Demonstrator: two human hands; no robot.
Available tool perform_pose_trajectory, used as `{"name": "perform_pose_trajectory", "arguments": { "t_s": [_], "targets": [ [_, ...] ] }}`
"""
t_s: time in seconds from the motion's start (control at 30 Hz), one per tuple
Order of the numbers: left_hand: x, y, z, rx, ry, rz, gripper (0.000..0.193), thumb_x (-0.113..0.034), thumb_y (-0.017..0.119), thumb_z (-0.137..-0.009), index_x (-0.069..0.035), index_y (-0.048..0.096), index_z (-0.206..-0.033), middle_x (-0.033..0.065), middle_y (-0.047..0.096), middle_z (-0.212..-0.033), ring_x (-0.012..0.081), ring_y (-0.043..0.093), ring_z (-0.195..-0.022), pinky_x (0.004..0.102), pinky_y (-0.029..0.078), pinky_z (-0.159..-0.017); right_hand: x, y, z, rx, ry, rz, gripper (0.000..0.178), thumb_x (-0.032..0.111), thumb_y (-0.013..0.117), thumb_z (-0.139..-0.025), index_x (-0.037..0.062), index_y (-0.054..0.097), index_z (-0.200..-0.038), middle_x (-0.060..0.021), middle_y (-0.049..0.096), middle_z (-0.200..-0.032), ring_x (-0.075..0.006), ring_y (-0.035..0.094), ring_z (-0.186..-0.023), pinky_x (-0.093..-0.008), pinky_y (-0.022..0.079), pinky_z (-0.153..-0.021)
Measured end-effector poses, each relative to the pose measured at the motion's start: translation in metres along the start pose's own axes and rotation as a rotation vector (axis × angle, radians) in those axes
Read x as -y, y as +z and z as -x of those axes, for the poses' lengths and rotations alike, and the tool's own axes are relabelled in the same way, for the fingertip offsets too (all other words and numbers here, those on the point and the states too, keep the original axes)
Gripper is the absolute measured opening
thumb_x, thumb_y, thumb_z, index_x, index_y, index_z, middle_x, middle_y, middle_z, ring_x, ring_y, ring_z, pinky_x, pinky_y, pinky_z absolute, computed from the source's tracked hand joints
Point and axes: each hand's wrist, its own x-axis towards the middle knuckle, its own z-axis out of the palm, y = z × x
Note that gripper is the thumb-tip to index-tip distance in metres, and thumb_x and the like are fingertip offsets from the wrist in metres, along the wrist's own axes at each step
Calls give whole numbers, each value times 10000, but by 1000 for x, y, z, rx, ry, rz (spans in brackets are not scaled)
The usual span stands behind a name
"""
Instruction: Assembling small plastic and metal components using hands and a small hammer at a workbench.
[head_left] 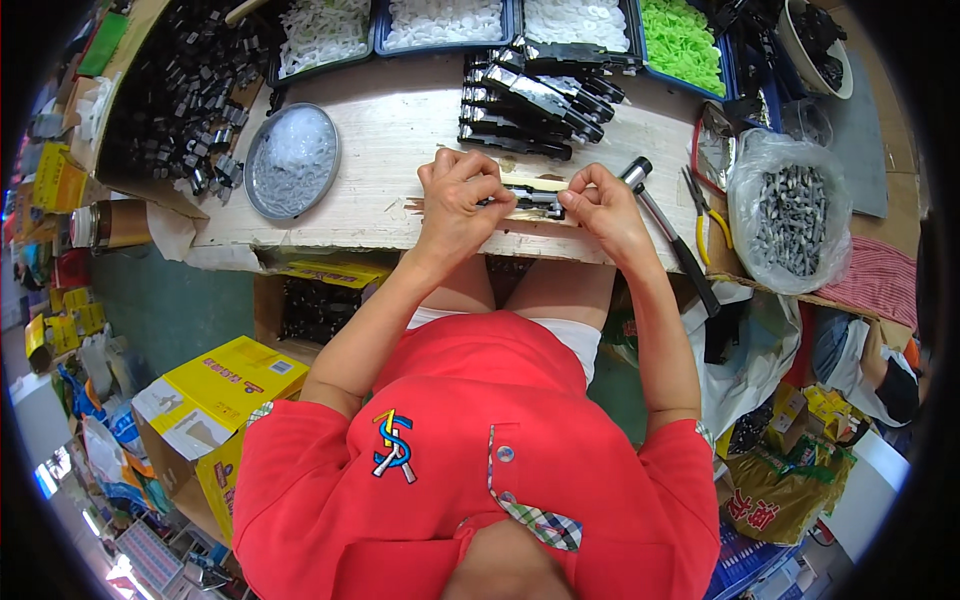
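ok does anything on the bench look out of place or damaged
The hammer pokes handle-first past the front edge of the white bench, so it looks easily knocked off. The bench's surface also looks worn, with brown patches beside the left hand.

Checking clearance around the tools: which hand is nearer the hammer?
Right. The right hand is just left of the hammer, close to its head; the left hand is farther left, at the left end of the black part.
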Motion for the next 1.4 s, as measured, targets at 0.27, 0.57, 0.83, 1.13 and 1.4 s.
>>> {"name": "perform_pose_trajectory", "arguments": {
  "t_s": [0.27, 0.57, 0.83, 1.13, 1.4],
  "targets": [
    [-2, 2, -4, 15, 23, -7, 79, -111, 688, -581, -117, 612, -602, -43, 551, -797, 178, 448, -833, 336, 275, -745, 3, -9, 2, 18, 38, -41, 153, 84, 645, -765, 43, 498, -767, -17, 553, -595, -61, 459, -533, -218, 343, -462],
    [-1, -2, -2, 53, -13, 5, 90, -102, 702, -589, -120, 623, -628, -30, 539, -791, 182, 442, -845, 328, 269, -765, 8, -6, 1, 14, -151, 431, 201, 208, 597, -816, 35, 501, -852, -76, 557, -610, -172, 518, -525, -314, 396, -487],
    [-5, -5, -1, 82, -32, 15, 83, -101, 698, -597, -118, 636, -651, -22, 537, -796, 182, 439, -849, 325, 264, -773, 33, -105, -23, -530, -203, 469, 144, 169, 526, -832, 32, 571, -847, -186, 608, -798, -354, 591, -744, -410, 456, -650],
    [-4, -7, 0, 77, -18, 7, 69, -117, 690, -608, -123, 640, -655, -21, 535, -795, 182, 434, -842, 332, 261, -761, 31, -230, -73, -577, -240, 1501, 397, 87, 625, -690, 177, 605, -1076, -12, 569, -1027, -221, 479, -1037, -454, 354, -805],
    [2, -10, -2, 59, 41, 29, 248, -185, 707, -640, -109, 635, -865, 27, 541, -930, 205, 455, -921, 331, 278, -795, 71, -125, -7, -586, -784, 1093, 390, 89, 603, -750, 117, 519, -1130, -72, 557, -984, -249, 510, -933, -397, 358, -766]
  ]
}}
